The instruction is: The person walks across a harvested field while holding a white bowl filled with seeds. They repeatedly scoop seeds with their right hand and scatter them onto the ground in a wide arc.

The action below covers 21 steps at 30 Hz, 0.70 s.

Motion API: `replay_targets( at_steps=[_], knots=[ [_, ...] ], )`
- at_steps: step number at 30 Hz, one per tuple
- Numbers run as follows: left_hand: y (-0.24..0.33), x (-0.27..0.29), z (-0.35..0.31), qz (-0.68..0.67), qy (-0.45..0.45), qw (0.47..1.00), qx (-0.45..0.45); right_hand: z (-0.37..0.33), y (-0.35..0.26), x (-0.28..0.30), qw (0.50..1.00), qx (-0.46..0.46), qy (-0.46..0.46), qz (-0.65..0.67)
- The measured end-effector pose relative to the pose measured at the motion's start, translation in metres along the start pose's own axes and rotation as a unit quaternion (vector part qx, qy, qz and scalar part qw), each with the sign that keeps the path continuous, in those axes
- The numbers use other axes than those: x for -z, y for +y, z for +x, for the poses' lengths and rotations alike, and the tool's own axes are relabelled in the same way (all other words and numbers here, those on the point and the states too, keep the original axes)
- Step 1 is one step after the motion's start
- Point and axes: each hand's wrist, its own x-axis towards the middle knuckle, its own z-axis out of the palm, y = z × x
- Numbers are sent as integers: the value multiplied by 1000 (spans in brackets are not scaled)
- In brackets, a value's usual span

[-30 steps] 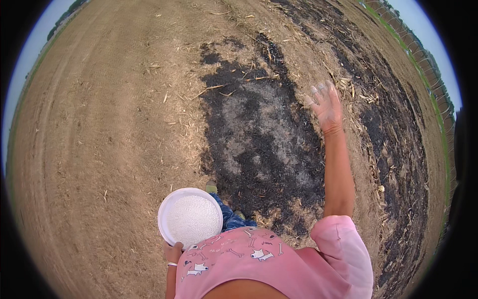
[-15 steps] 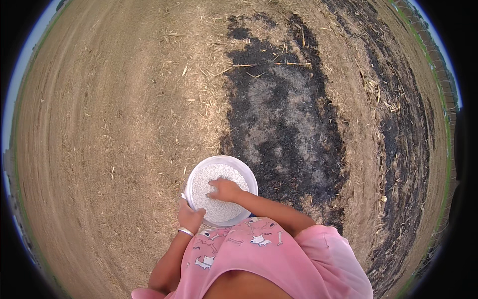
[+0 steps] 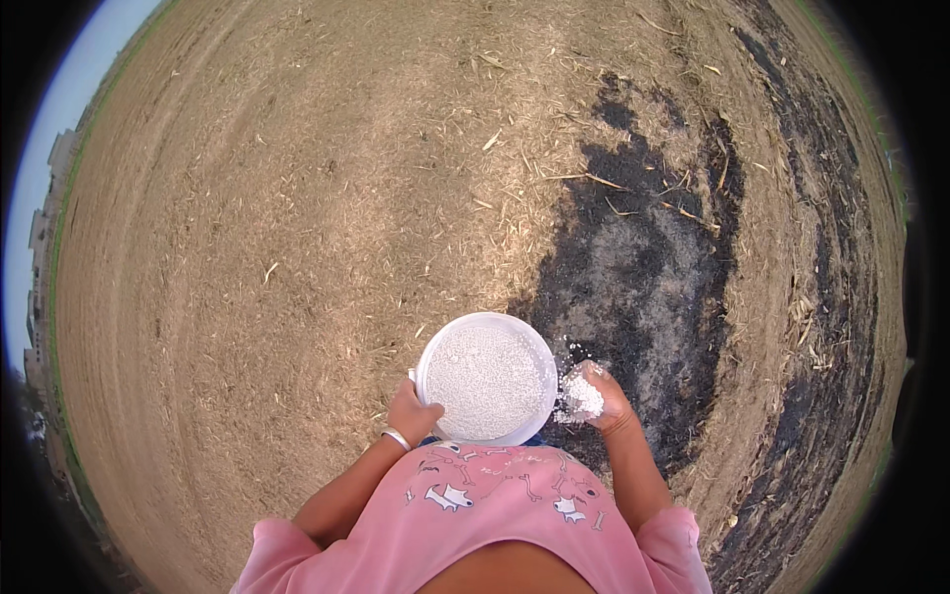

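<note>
A white round bucket (image 3: 550, 394) sits against my front, filled near its top with small white granules (image 3: 487, 376). My left hand (image 3: 414, 412) grips its left rim, thumb over the edge and fingers hidden outside. Just right of the bucket, my right hand (image 3: 612, 398) is cupped round a heap of the same granules (image 3: 582, 396). Some loose granules show in the air or on the dark ground around its fingers. A pale band circles my left wrist.
Dry brown soil (image 3: 327, 198) with scattered straw lies ahead and left. A blackened, ashy patch (image 3: 633, 267) stretches ahead on the right, with pale stalks (image 3: 594, 180) across its far part. Another dark strip (image 3: 821, 267) runs farther right. Buildings (image 3: 45, 233) line the far left edge.
My right hand has come out of the bucket to its right, holding granules. The view has turned left, so the burnt patch sits farther right. My left hand keeps the rim.
</note>
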Motion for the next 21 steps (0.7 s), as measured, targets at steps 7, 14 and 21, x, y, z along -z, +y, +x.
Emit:
replay_targets(
  at_steps=[7, 14, 21],
  knots=[
    [-23, 48, -2, -96, 130, 985, 54, 83, -68, 108, 985, 55, 148, -74],
    [-48, 97, -30, -357, 232, 896, 124, 174, -144, -171, 979, 185, -85, -32],
    [-97, 95, -4, -283, 279, 898, 188, 157, -139, 14, 956, 181, 229, -43]
  ],
)
